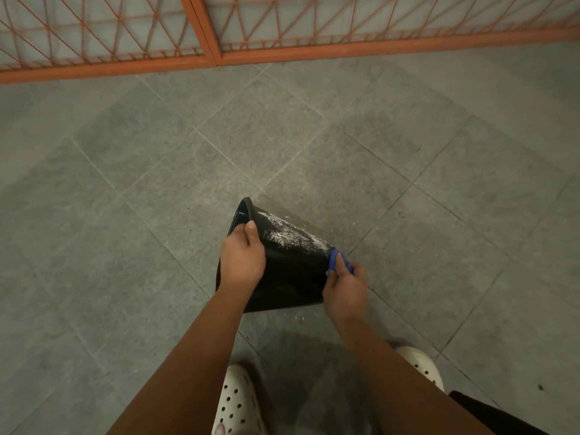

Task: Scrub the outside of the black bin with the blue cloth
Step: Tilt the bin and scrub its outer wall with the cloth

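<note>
The rim of the black bin (292, 274) is gripped by the left hand (241, 262), with the thumb laid on the outer wall and the fingers curled inside the mouth. To the right of that grip, at the bin's narrow base end, a blue cloth (336, 257) is clutched in the right hand (345, 290) and pressed to the wall. White suds (288, 235) are smeared between the two grips. The bin is tipped sideways over a grey tiled floor (157, 183). White perforated clogs (235, 400) are seen below the hands, and an orange grille (94, 32) far beyond them.

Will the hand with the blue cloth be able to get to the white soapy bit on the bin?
Probably yes. The right hand holds the blue cloth against the black bin beside the white foam, with nothing between them; the left hand grips the rim.
</note>
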Available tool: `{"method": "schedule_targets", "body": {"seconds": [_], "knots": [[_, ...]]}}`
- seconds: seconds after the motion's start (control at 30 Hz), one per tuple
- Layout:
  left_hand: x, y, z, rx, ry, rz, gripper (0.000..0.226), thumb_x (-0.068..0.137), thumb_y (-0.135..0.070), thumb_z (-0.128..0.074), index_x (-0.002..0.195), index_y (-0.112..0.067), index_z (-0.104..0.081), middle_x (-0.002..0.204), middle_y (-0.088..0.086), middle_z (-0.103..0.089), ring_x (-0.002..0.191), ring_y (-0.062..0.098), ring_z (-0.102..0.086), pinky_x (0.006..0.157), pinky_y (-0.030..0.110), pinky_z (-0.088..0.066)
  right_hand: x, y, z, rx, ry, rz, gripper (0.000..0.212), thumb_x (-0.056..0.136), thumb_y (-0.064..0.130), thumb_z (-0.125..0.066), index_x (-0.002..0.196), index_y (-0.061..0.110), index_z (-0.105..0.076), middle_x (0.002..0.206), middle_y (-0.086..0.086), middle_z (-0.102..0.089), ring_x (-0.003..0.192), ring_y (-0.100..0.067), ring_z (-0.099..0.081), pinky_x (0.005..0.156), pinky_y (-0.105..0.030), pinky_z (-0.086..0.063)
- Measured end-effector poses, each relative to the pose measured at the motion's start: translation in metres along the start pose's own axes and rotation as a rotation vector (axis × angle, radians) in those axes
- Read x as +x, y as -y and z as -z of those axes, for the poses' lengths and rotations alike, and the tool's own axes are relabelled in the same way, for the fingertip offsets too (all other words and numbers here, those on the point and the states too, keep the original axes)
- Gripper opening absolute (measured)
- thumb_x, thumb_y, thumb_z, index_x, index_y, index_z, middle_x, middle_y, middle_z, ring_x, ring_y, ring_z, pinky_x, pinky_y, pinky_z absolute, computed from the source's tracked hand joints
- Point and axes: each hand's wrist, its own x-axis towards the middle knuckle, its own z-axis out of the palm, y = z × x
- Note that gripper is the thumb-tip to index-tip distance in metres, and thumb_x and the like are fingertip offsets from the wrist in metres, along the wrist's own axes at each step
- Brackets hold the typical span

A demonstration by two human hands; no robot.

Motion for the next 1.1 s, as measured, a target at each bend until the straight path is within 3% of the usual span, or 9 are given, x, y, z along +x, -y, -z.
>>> {"method": "schedule_targets", "body": {"seconds": [0.07, 0.17, 0.23, 0.37, 0.47, 0.57, 0.77, 0.93, 1.1], "knots": [[-0.001, -0.001, -0.003, 0.022, -0.005, -0.017, 0.036, 0.103, -0.029, -0.032, 0.092, -0.005, -0.057, 0.077, 0.008, -0.058, 0.065, 0.009, -0.051, 0.058, 0.026, -0.039, -0.004, 0.016, 0.0, -0.027, -0.002, -0.053, 0.046, 0.093, 0.02, -0.051, 0.138, 0.011, -0.045, 0.123, -0.017, -0.046, 0.103, -0.026, -0.052, 0.09, -0.029, -0.042], [-0.004, 0.0, -0.002, 0.034, -0.025, -0.034, 0.035, 0.103, -0.028, -0.032, 0.09, -0.006, -0.056, 0.069, 0.003, -0.054, 0.062, 0.008, -0.05, 0.056, 0.024, -0.037, -0.012, 0.023, -0.006, -0.051, -0.052, 0.169, 0.044, 0.085, 0.014, -0.063, 0.128, 0.008, -0.056, 0.107, -0.018, -0.055, 0.09, -0.028, -0.056, 0.075, -0.028, -0.047], [-0.006, 0.002, -0.001, 0.044, -0.045, -0.047, 0.035, 0.103, -0.027, -0.032, 0.087, -0.006, -0.055, 0.066, 0.001, -0.052, 0.06, 0.008, -0.049, 0.053, 0.019, -0.035, -0.003, 0.013, -0.008, -0.109, -0.013, 0.219, 0.044, 0.086, 0.016, -0.059, 0.13, 0.01, -0.053, 0.104, -0.016, -0.053, 0.088, -0.027, -0.053, 0.074, -0.033, -0.05], [-0.005, 0.003, 0.0, 0.02, -0.033, -0.052, 0.034, 0.102, -0.028, -0.033, 0.088, -0.008, -0.056, 0.07, 0.002, -0.055, 0.064, 0.008, -0.052, 0.056, 0.018, -0.038, 0.019, -0.002, 0.002, -0.159, 0.058, 0.018, 0.037, 0.091, 0.016, -0.048, 0.128, 0.01, -0.052, 0.103, -0.02, -0.057, 0.095, -0.032, -0.053, 0.08, -0.034, -0.046], [-0.002, 0.002, 0.001, -0.051, 0.013, -0.027, 0.034, 0.102, -0.029, -0.034, 0.089, -0.008, -0.058, 0.075, 0.007, -0.06, 0.067, 0.013, -0.055, 0.06, 0.024, -0.042, 0.013, -0.005, 0.008, -0.157, 0.065, -0.01, 0.037, 0.093, 0.016, -0.048, 0.128, 0.009, -0.052, 0.108, -0.019, -0.057, 0.097, -0.028, -0.053, 0.082, -0.031, -0.044], [-0.001, 0.0, 0.0, -0.131, 0.042, 0.013, 0.032, 0.102, -0.028, -0.036, 0.091, -0.01, -0.061, 0.084, 0.007, -0.064, 0.076, 0.013, -0.059, 0.069, 0.023, -0.045, -0.012, 0.005, 0.003, -0.082, -0.057, 0.149, 0.04, 0.084, 0.011, -0.061, 0.124, 0.005, -0.058, 0.105, -0.022, -0.056, 0.088, -0.032, -0.056, 0.076, -0.036, -0.051], [-0.003, 0.0, -0.004, -0.222, 0.045, 0.072, 0.032, 0.101, -0.029, -0.038, 0.09, -0.013, -0.064, 0.086, 0.007, -0.067, 0.084, 0.018, -0.064, 0.081, 0.034, -0.049, -0.036, 0.047, -0.005, 0.009, -0.19, 0.525, 0.042, 0.088, 0.017, -0.046, 0.127, 0.007, -0.057, 0.109, -0.02, -0.057, 0.089, -0.029, -0.054, 0.069, -0.037, -0.047], [-0.004, 0.001, -0.003, -0.212, 0.051, 0.019, 0.038, 0.101, -0.027, -0.038, 0.084, -0.002, -0.061, 0.076, 0.014, -0.063, 0.069, 0.016, -0.057, 0.07, 0.033, -0.047, -0.017, 0.079, 0.005, -0.061, -0.124, 0.6, 0.041, 0.088, 0.017, -0.043, 0.128, 0.012, -0.053, 0.108, -0.016, -0.058, 0.089, -0.031, -0.055, 0.068, -0.044, -0.049], [-0.006, 0.007, -0.002, -0.174, 0.054, -0.031, 0.034, 0.101, -0.026, -0.037, 0.079, -0.013, -0.059, 0.072, 0.001, -0.062, 0.068, 0.013, -0.06, 0.069, 0.031, -0.048, -0.004, 0.085, 0.007, -0.116, -0.047, 0.529, 0.044, 0.088, 0.026, -0.038, 0.126, 0.014, -0.056, 0.099, -0.015, -0.057, 0.084, -0.032, -0.054, 0.068, -0.044, -0.051]]}}
